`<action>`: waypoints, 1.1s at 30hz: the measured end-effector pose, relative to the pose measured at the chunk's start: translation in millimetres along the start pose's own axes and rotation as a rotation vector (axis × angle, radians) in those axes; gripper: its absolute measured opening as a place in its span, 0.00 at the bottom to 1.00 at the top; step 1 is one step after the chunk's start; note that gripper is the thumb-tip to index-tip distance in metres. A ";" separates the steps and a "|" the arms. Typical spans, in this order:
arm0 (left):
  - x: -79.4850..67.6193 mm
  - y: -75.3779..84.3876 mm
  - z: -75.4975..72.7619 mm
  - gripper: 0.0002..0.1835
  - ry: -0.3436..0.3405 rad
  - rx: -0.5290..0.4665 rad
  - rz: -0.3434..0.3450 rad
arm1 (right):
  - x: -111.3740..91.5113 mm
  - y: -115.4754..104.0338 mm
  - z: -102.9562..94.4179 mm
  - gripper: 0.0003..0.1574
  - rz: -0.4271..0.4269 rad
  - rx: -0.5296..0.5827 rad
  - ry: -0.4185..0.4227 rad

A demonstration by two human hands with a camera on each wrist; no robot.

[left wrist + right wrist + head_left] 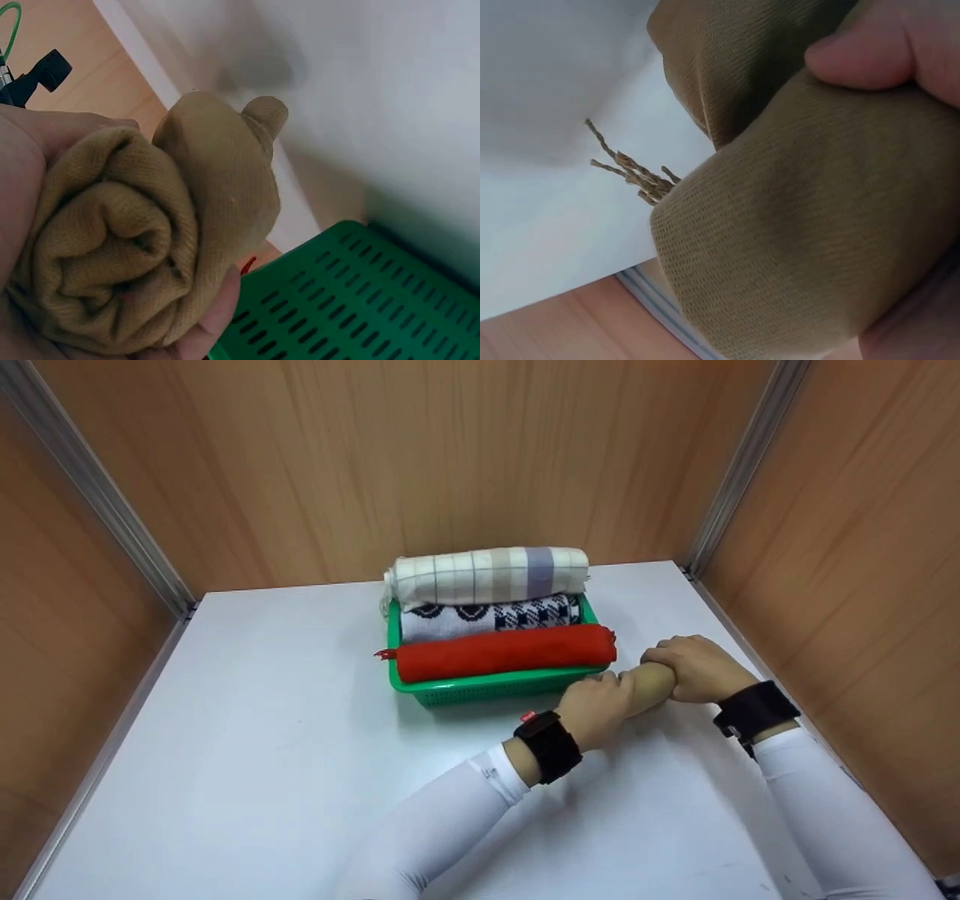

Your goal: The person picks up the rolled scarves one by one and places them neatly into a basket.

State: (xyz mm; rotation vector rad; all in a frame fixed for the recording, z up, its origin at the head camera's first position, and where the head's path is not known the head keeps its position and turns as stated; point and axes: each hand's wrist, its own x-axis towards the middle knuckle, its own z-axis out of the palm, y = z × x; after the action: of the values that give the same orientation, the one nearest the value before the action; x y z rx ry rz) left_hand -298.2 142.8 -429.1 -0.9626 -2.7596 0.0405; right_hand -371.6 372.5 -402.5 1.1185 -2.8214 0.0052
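Both hands hold a rolled tan scarf (649,688) just to the right of the green basket. My left hand (598,709) grips its near-left end, close to the basket's front corner. Around the far-right end curl the fingers of my right hand (697,667). The left wrist view shows the spiral end of the tan scarf (112,247) in the palm. Twisted fringe threads (634,172) stick out from the cloth in the right wrist view. Three more rolled cloths lie in the basket: red (502,655), black-and-white patterned (450,624) and plaid (480,577).
The green basket (480,690) stands on the white table (247,750) near the back wooden wall (450,457). A side wall (862,585) rises close to my right hand. The red and plaid rolls stick out past the basket's rim.
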 end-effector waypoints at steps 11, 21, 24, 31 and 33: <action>-9.8 -13.0 -13.8 0.31 -0.002 -0.110 -0.041 | 9.3 -11.2 -17.6 0.26 0.012 -0.009 -0.011; -21.0 -25.5 -33.2 0.28 0.104 -0.047 -0.038 | 16.8 -20.4 -38.3 0.27 0.031 0.041 0.001; -22.7 -32.2 -39.9 0.30 0.088 -0.071 -0.048 | 20.6 -23.0 -45.1 0.27 0.028 0.031 0.013; -27.2 -44.9 -50.1 0.31 0.068 -0.115 -0.044 | 26.6 -28.6 -54.4 0.25 0.007 0.020 0.029; -28.5 -47.9 -51.6 0.30 0.065 -0.126 -0.044 | 27.8 -30.2 -55.9 0.25 0.006 0.029 0.037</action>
State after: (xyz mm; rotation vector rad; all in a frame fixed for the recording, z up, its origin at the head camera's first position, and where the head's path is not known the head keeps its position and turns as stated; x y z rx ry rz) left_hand -294.8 85.2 -379.6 -0.9159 -2.7493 -0.1707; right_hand -365.6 333.9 -345.2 1.1042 -2.8012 0.0672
